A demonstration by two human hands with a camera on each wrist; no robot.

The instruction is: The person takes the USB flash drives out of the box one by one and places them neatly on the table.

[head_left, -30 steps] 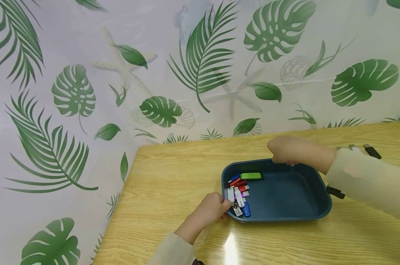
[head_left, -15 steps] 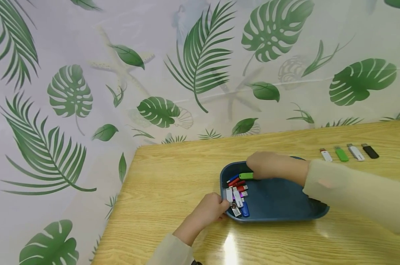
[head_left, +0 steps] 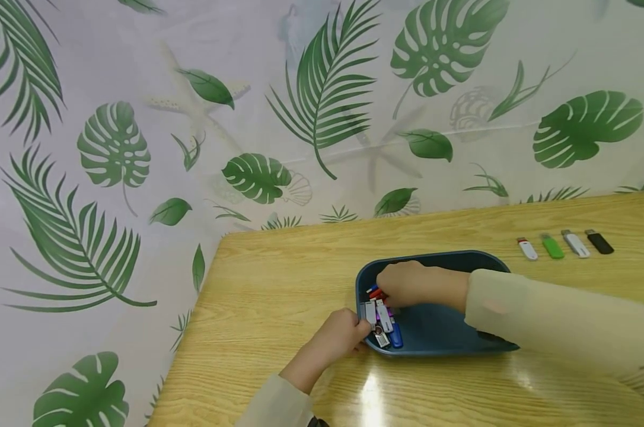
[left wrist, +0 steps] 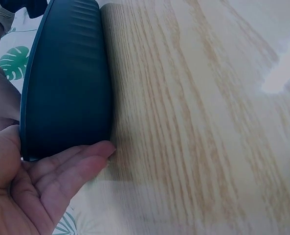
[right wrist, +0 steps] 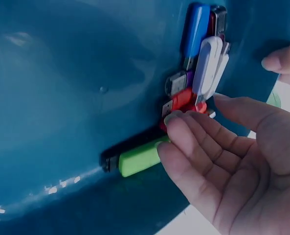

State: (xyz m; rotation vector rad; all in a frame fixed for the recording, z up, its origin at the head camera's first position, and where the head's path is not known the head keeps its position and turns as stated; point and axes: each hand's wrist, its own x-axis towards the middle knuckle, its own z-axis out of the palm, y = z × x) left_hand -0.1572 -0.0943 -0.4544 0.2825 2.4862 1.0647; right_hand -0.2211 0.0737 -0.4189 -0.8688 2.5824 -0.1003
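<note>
A dark blue plastic tray [head_left: 439,332] lies on the table, with a pile of USB flash drives at its left end. My left hand [head_left: 337,335] grips the tray's left front corner, thumb over the rim and fingers against the outside wall. Inside the tray, my right hand [head_left: 407,284] reaches over the pile. The right wrist view shows its fingers loosely bent, with the thumb apart from them, beside a red USB flash drive [right wrist: 184,99]. A green USB flash drive [right wrist: 140,159] lies by the fingertips; white [right wrist: 207,66] and blue USB flash drives [right wrist: 197,29] lie beyond the thumb.
Behind the tray to the right, a white-and-red [head_left: 527,249], a green [head_left: 552,246], a silver-white [head_left: 575,244] and a black USB flash drive [head_left: 599,242] lie in a row on the wooden table [head_left: 268,284]. A leaf-patterned sheet [head_left: 279,107] hangs behind.
My right hand has moved from the tray's back rim leftward and down to the pile, uncovering the row of flash drives on the table. My left hand keeps its place on the corner.
</note>
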